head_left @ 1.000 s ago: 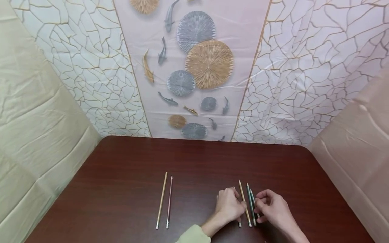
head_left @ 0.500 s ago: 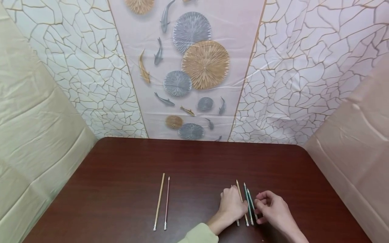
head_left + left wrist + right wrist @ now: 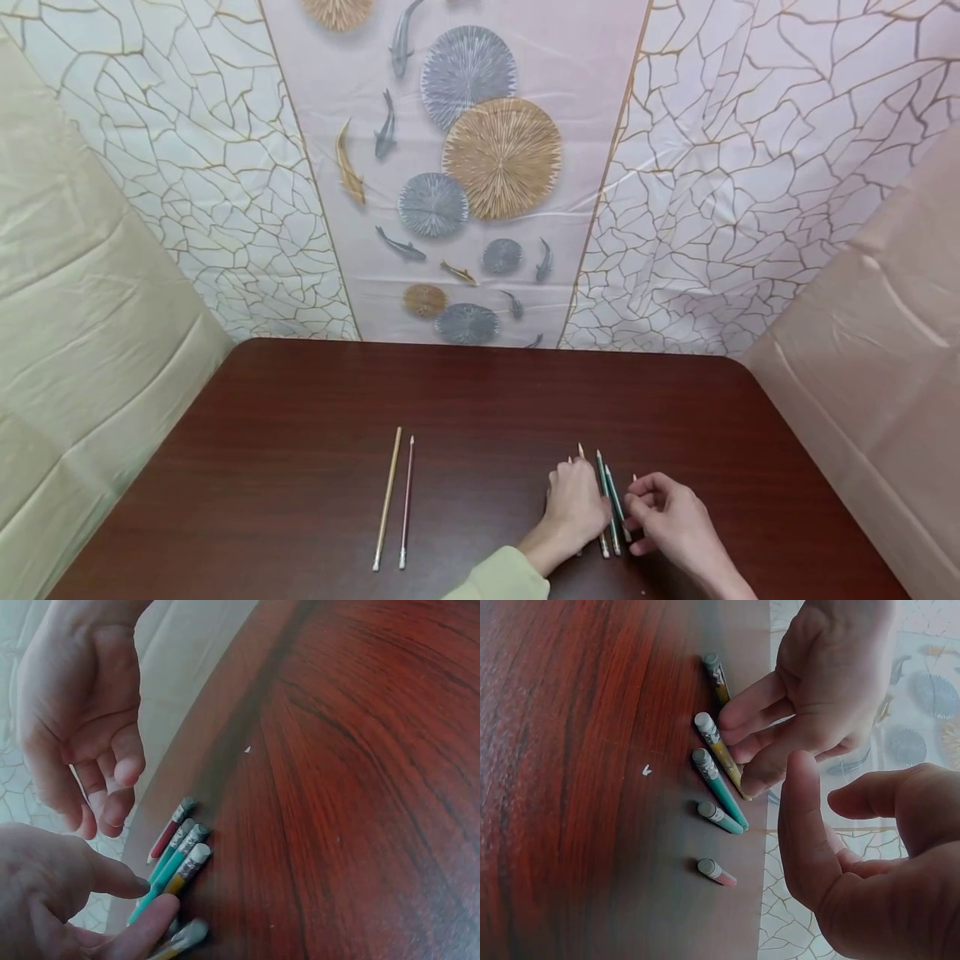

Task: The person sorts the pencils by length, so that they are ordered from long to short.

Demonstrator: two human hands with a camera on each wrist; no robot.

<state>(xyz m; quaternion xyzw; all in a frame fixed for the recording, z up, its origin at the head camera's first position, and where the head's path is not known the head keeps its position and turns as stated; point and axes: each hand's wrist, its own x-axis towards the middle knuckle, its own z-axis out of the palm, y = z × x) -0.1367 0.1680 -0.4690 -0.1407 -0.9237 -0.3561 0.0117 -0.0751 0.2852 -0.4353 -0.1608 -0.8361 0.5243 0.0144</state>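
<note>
In the head view my left hand point(image 3: 576, 504) is over a row of several pencils, its thumb and fingers spread apart around a yellow pencil point(image 3: 724, 755). A second yellow pencil point(image 3: 718, 679) lies on that hand's outer side, partly hidden by it. The thumb overlaps two green pencils point(image 3: 721, 796) in the left wrist view. A red pencil point(image 3: 724, 878) lies at the row's right end. Beside it hovers my right hand point(image 3: 672, 518), fingers loosely bent and holding nothing. Eraser ends of the row point toward me.
Two more pencils, one tan point(image 3: 387, 500) and one dark red point(image 3: 407, 500), lie apart on the left half of the brown table point(image 3: 300, 392). A tiny white chip point(image 3: 646, 770) is near the erasers. Patterned cloth point(image 3: 465, 208) hangs behind the table.
The view has turned slightly right. My left hand has shifted a little right across the pencils, which stay in place. The right hand has barely moved; the red pencil's tip shows beside it.
</note>
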